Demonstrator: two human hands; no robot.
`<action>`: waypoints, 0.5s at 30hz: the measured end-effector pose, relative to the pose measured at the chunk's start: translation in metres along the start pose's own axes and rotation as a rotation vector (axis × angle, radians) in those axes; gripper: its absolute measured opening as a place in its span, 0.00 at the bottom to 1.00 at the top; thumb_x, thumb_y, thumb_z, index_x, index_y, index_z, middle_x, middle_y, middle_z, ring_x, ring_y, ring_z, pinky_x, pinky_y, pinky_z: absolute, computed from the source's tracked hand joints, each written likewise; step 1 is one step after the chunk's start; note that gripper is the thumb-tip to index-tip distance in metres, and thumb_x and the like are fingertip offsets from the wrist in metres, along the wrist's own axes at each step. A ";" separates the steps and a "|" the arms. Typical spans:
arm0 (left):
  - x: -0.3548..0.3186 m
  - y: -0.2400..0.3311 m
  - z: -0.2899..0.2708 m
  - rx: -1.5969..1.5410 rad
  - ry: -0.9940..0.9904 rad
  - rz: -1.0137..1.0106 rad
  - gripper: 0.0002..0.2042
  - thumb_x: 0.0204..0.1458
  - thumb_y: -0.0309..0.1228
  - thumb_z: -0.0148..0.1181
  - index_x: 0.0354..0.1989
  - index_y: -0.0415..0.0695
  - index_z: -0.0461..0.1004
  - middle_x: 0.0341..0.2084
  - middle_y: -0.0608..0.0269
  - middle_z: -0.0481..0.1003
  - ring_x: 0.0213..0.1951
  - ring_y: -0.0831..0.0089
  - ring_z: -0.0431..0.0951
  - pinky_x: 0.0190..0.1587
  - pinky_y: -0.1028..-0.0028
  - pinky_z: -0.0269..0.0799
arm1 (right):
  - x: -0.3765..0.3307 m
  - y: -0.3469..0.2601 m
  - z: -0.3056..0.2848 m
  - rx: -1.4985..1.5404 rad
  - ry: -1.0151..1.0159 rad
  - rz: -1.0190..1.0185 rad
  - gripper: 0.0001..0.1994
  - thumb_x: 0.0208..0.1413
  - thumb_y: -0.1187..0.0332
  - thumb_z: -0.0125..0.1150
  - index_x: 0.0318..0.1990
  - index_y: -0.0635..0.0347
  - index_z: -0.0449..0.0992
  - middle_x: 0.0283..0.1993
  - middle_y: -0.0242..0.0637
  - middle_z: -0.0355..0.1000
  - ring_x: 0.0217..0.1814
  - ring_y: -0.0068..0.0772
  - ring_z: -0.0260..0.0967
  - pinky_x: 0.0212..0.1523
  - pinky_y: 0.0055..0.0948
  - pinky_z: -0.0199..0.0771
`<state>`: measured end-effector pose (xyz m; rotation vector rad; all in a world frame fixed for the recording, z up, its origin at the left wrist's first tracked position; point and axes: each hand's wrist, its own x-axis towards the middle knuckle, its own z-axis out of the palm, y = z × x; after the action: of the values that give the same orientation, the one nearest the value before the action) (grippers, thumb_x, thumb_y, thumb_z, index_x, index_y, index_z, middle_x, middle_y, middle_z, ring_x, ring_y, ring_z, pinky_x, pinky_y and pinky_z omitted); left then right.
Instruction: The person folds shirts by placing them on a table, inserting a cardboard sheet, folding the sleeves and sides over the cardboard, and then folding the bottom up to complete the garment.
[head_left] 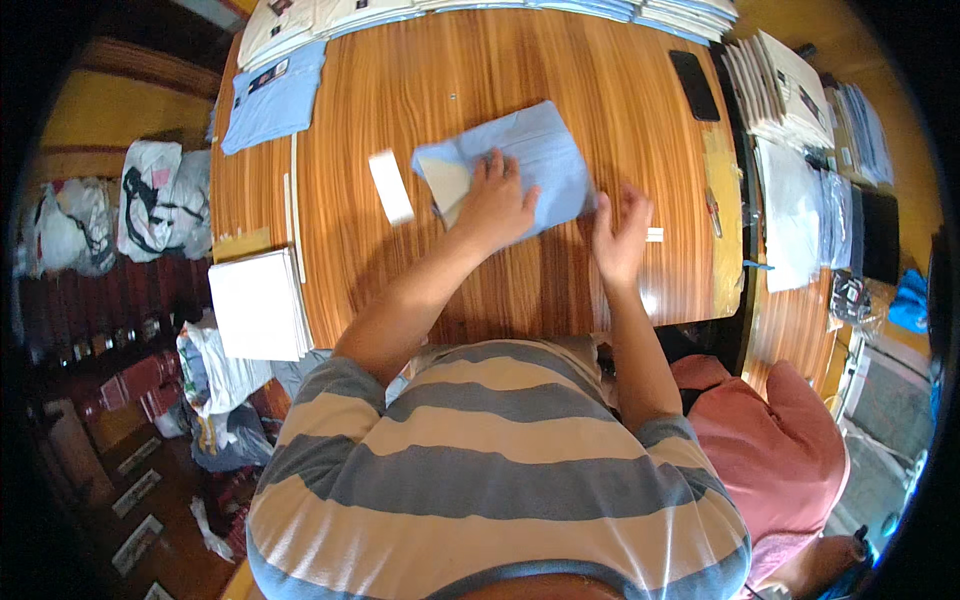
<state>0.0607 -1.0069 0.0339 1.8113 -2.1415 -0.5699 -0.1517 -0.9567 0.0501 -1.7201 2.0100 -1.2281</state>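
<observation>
A folded light blue garment (540, 150) lies in the middle of the wooden table (400, 100), with a pale card insert (447, 182) showing at its left fold. My left hand (497, 200) presses flat on the garment's near left part, fingers spread. My right hand (620, 235) is at the garment's right edge with fingers curled at the cloth; whether it grips the cloth is hard to tell. A white paper strip (390, 186) lies just left of the garment.
Another blue garment (272, 98) lies at the far left corner. Stacks of folded packed shirts (780, 85) line the back and right side. A black phone (694, 85), scissors (712, 210), white card sheets (258, 305) and bags (150, 210) on the floor surround the table.
</observation>
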 end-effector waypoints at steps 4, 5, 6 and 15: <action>0.010 -0.019 -0.061 0.165 0.135 0.095 0.31 0.60 0.56 0.64 0.46 0.33 0.80 0.46 0.40 0.81 0.49 0.42 0.81 0.52 0.50 0.77 | -0.028 0.017 -0.031 0.300 -0.189 0.703 0.24 0.64 0.56 0.71 0.51 0.72 0.77 0.41 0.46 0.79 0.36 0.39 0.76 0.41 0.37 0.81; 0.021 -0.032 -0.056 0.093 0.120 0.017 0.32 0.58 0.58 0.66 0.45 0.33 0.80 0.43 0.42 0.82 0.47 0.43 0.82 0.50 0.52 0.78 | -0.033 0.028 -0.022 0.196 -0.103 0.538 0.26 0.61 0.52 0.73 0.48 0.73 0.80 0.34 0.46 0.81 0.32 0.40 0.79 0.40 0.38 0.82; 0.028 -0.038 -0.052 0.023 0.097 -0.065 0.32 0.56 0.59 0.68 0.44 0.34 0.80 0.40 0.44 0.82 0.44 0.43 0.83 0.48 0.53 0.78 | -0.029 0.031 -0.017 0.192 -0.134 0.548 0.27 0.60 0.51 0.74 0.47 0.74 0.80 0.35 0.48 0.82 0.33 0.41 0.81 0.40 0.37 0.82; 0.012 -0.042 -0.020 -0.807 -0.531 -0.424 0.29 0.58 0.47 0.72 0.56 0.32 0.78 0.47 0.46 0.83 0.46 0.59 0.85 0.44 0.61 0.81 | 0.004 0.058 0.009 0.252 -0.474 0.594 0.31 0.59 0.45 0.72 0.41 0.75 0.83 0.34 0.52 0.83 0.39 0.43 0.84 0.43 0.40 0.82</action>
<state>0.1049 -1.0273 0.0316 1.7037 -1.3700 -1.8626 -0.1876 -0.9666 0.0051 -1.0475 1.7840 -0.7440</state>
